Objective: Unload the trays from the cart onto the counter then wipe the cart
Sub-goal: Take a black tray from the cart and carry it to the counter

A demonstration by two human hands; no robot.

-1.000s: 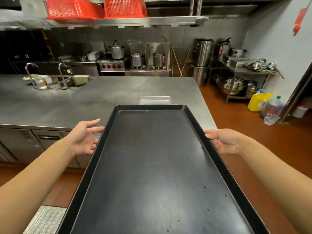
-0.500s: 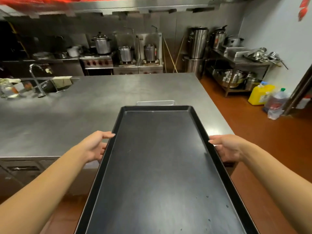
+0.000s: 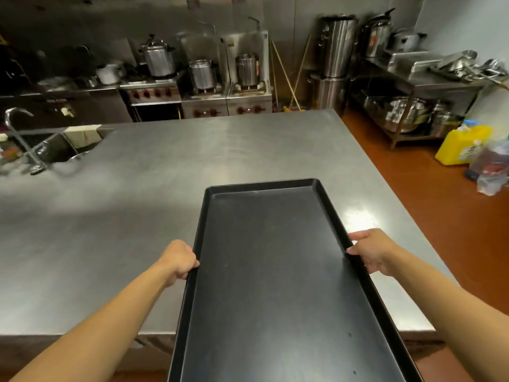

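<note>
A long black tray (image 3: 275,271) reaches from the bottom of the view out over the steel counter (image 3: 137,202), its far end above the counter's right half. My left hand (image 3: 180,259) grips the tray's left rim, fingers curled round the edge. On the opposite rim my right hand (image 3: 371,252) holds on the same way. The tray has nothing in it apart from a few small specks. The cart is out of view.
A sink with a tap (image 3: 24,139) is set into the counter at the far left. Stoves with steel pots (image 3: 203,73) line the back wall. A rack of pots (image 3: 407,111), a yellow jug (image 3: 462,144) and a plastic bag stand on the red floor at right.
I have stepped closer and the tray has moved forward over the counter. Both hands, loosely against the rims before, now grip them. The small light tray at the far end is now hidden.
</note>
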